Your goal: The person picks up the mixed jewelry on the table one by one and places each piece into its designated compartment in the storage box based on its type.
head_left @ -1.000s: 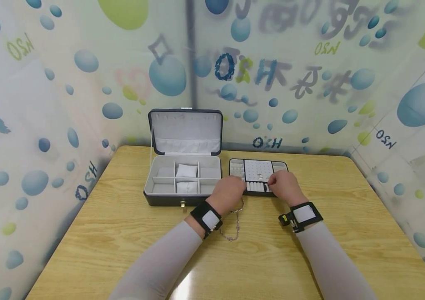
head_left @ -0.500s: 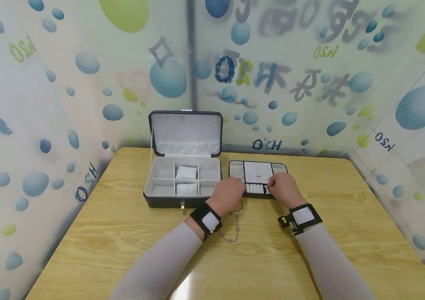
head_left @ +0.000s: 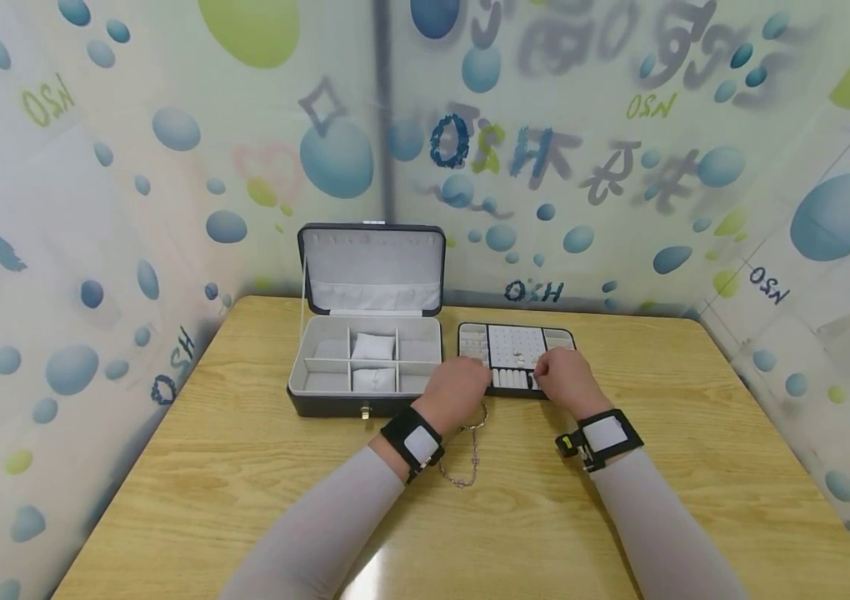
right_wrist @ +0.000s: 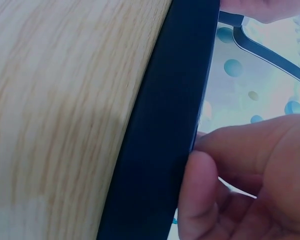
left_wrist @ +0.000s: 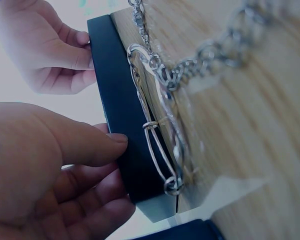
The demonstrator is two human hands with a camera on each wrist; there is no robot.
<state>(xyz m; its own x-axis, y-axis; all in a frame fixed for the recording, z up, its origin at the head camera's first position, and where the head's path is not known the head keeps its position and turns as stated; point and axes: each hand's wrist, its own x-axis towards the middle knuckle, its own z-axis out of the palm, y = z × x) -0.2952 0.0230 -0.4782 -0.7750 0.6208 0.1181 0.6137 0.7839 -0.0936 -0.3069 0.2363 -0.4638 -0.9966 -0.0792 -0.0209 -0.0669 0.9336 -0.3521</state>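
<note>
Plainly, the left hand (head_left: pixel 455 388) pinches the tray (left_wrist: pixel 115 95) with curled fingers; whether the right hand (head_left: pixel 570 382) pinches it is unclear.

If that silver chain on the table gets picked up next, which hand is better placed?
Left, most likely. The silver chain lies on the table in front of the tray, close to the left hand. The right hand is farther off, toward the tray's right end.

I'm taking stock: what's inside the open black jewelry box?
Two white cushions, one behind the other, in the middle. The left hand covers part of the front right compartment, hiding anything there.
</note>
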